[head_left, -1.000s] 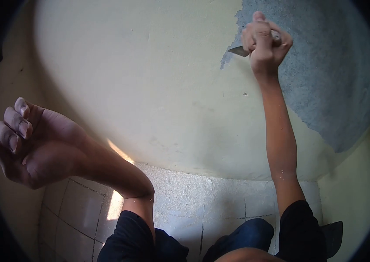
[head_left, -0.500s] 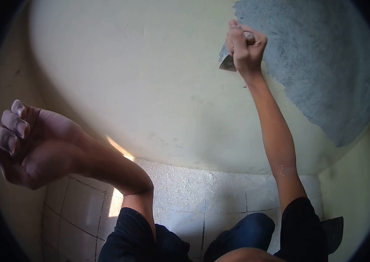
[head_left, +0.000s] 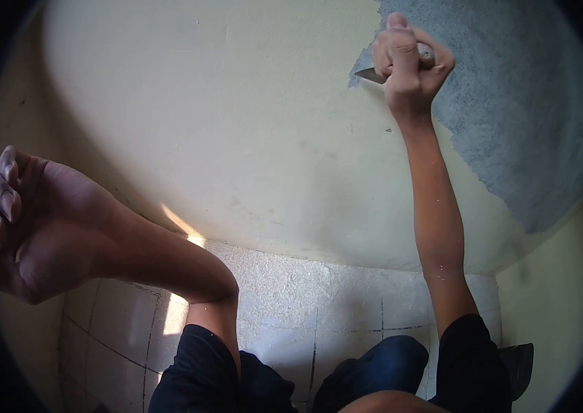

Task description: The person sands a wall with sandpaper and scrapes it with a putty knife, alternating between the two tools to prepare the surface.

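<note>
Up by the wall, my right hand [head_left: 412,76] is wrapped around the handle of a scraper [head_left: 372,75]. Its metal blade points left, right at the ragged edge where pale painted wall [head_left: 216,131] meets a bare grey patch [head_left: 518,103]. The handle's butt shows between thumb and fingers. At the left, my left hand [head_left: 57,227] is raised with the palm turned up; its fingers are loosely curled and apart, with nothing in them.
Below the wall runs a tiled floor [head_left: 291,337], covered in pale flakes and dust along the wall's foot. Side walls rise at left and right. A dark flat blade-like thing [head_left: 520,365] shows beside my right sleeve. A strip of sunlight falls at the lower left.
My right hand has moved up and to the right with the scraper, whose blade now shows narrower and more sideways. My left hand has shifted slightly left.
</note>
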`<state>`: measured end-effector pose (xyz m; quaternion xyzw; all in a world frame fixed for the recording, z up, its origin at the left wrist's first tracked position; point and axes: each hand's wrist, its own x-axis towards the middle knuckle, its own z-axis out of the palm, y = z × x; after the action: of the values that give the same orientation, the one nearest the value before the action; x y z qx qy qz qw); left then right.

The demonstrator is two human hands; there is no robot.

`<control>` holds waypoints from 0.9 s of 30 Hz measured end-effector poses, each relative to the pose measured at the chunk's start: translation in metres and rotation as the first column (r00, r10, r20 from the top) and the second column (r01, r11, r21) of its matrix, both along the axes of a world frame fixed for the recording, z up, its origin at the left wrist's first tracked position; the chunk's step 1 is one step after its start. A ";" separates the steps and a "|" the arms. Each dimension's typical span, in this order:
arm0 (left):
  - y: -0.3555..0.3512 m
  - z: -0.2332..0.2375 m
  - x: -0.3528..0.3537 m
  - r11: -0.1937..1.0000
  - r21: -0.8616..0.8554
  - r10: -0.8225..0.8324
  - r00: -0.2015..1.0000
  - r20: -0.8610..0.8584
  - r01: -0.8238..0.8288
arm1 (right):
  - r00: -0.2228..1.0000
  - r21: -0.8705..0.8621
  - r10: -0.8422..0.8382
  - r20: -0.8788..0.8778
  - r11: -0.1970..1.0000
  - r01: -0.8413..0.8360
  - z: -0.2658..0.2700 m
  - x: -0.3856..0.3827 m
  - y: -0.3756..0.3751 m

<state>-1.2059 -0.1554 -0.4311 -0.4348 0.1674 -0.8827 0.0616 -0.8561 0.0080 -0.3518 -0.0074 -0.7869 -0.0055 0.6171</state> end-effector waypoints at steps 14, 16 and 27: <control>-0.005 -0.003 0.001 0.997 -0.021 0.067 0.997 -0.038 -0.068 | 0.994 0.279 0.101 -0.041 0.957 -0.086 0.060 0.016 -0.013; -0.003 -0.005 0.000 0.997 -0.024 0.079 0.996 -0.051 -0.080 | 0.980 0.235 0.177 -0.094 0.960 -0.151 0.097 0.021 -0.033; 0.001 -0.013 0.001 0.999 0.008 0.036 0.998 -0.048 -0.035 | 0.991 0.052 0.113 -0.077 0.993 -0.110 0.072 0.027 -0.009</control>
<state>-1.2047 -0.1542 -0.4440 -0.4587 0.1645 -0.8700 0.0748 -0.8289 -0.0014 -0.2798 0.0511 -0.7603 0.0106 0.6475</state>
